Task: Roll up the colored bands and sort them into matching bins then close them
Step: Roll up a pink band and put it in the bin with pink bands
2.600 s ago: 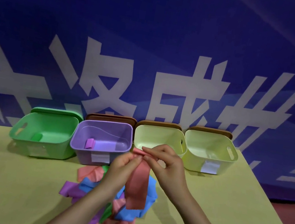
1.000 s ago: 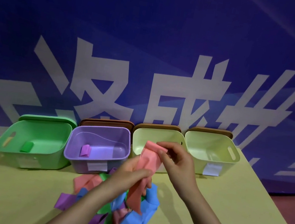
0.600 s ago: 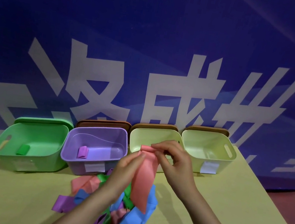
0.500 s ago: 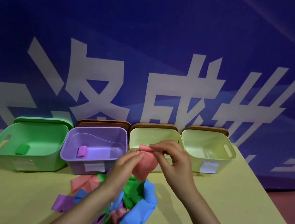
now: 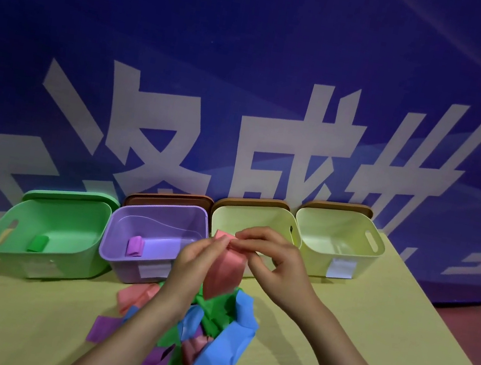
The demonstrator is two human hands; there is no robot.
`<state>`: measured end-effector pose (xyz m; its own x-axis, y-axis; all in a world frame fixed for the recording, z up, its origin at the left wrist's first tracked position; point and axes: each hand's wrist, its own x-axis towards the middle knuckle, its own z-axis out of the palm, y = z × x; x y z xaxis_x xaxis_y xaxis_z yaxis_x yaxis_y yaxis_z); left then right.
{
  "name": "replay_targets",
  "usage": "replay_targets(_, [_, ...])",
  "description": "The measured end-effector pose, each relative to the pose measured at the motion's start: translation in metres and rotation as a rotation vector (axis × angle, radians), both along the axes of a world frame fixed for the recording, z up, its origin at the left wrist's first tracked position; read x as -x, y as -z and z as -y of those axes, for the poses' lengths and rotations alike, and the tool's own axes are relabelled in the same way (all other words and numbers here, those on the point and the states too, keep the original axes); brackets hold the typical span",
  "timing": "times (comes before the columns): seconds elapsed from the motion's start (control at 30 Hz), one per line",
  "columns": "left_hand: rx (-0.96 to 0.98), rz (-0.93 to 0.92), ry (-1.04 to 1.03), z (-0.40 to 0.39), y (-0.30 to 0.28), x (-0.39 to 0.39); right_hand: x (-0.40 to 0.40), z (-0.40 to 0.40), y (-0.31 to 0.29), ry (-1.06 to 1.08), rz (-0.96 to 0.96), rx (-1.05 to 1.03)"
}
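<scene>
Two bare forearms are seen rising from the lower edge of the view, each ending in a bare hand: the left hand point(image 5: 197, 262) and the right hand point(image 5: 277, 268). No sleeves, gloves, rings, watches or bracelets are worn.

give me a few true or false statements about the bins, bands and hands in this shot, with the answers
1. Both hands, left hand and right hand, pinch the pink elastic band. True.
2. The purple plastic bin holds a rolled purple band. True.
3. The green plastic bin has its lid shut. False: it stands open, a rolled green band inside.
4. The loose bands pile lies inside the rightmost pale yellow bin. False: it lies on the yellow table.
</scene>
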<state>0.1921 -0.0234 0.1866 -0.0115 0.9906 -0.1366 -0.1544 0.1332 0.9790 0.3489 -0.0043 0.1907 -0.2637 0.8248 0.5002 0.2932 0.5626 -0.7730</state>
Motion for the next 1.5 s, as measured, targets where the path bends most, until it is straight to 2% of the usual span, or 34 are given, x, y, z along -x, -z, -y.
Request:
replay_targets(0.17, [-0.084,-0.051,-0.007,0.001,0.001,-0.003,0.005,0.006,-0.004,0.007,-0.328,0.319])
replay_targets(0.23, [-0.117,-0.106,0.002,0.002,0.001,-0.004,0.005,0.005,-0.003,0.039,-0.273,0.345])
replay_targets(0.33, [-0.205,-0.244,0.015,0.002,0.005,-0.004,0.007,0.006,0.0,0.082,-0.159,0.272])
replay_targets(0.4, [-0.248,-0.347,0.007,0.0,0.007,-0.005,0.008,0.009,0.003,0.108,-0.127,0.215])
replay_targets(0.47, [-0.277,-0.368,0.006,-0.001,0.008,-0.005,0.009,0.01,0.004,0.121,-0.124,0.179])
replay_targets(0.57, [-0.243,-0.281,0.002,0.0,0.005,-0.007,0.01,0.01,0.002,0.155,-0.155,0.173])
replay_targets(0.73, [0.051,0.137,0.013,0.002,0.004,-0.008,0.013,0.006,0.004,0.186,-0.175,0.123])
replay_targets(0.83, [0.088,0.207,-0.016,0.002,0.007,-0.006,0.01,0.005,0.009,0.178,-0.089,0.033])
replay_targets(1.07, [0.061,0.177,-0.006,0.007,0.013,-0.006,-0.007,0.006,0.016,0.058,0.189,-0.131])
replay_targets(1.13, [0.059,0.167,-0.018,0.006,0.019,-0.006,-0.012,0.01,0.017,0.017,0.158,-0.065])
replay_targets(1.2, [0.04,0.118,0.022,0.008,0.024,-0.008,-0.015,0.017,0.017,-0.003,0.03,0.077])
replay_targets(1.3, [-0.003,0.056,0.108,0.011,0.029,-0.012,-0.015,0.027,0.018,0.081,-0.171,0.3])
replay_targets(1.37, [-0.007,0.022,0.166,0.012,0.032,-0.017,-0.019,0.032,0.018,0.113,-0.136,0.373])
replay_targets(1.43, [0.001,0.006,0.197,0.013,0.033,-0.026,-0.025,0.037,0.017,0.138,-0.079,0.341])
replay_targets(1.5, [0.036,0.071,0.189,0.012,0.031,-0.036,-0.032,0.04,0.014,0.175,-0.097,0.303])
